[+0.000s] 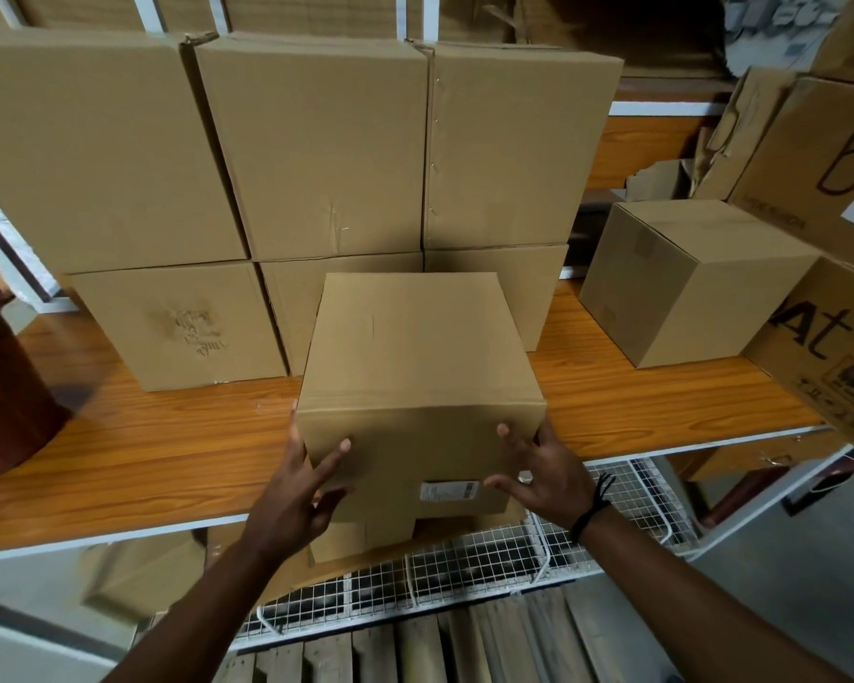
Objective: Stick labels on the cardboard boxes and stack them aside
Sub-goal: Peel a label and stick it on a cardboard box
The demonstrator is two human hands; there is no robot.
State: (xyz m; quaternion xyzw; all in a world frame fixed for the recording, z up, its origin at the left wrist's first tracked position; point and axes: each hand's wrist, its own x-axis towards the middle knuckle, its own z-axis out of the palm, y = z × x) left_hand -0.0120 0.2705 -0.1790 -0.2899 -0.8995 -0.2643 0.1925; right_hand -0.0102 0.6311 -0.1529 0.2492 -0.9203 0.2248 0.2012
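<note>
Cardboard box (pixel 415 386) held between spread, uncurled fingers of left hand (pixel 297 490) and right hand (pixel 543 480), its label (pixel 448 490) just beside the right thumb; probably best squeezed evenly and lifted level

— Looking from where?
— Riding on the head, gazing forward and down over both forearms.
— Facing which way?
— Pointing squarely at the wooden shelf (pixel 144 446), taking in the stacked boxes (pixel 316 155) at the far side and the wire basket (pixel 489 559) at the near edge.
— Sitting how near?
— Hovering close above the held box (pixel 415 347), with the left hand (pixel 297 490) and right hand (pixel 548 480) filling the near middle.
— Spreading how wide?
— Bending wide, catching a reddish bin (pixel 6 386) at the left edge and a lettered carton (pixel 819 367) at the right edge.
</note>
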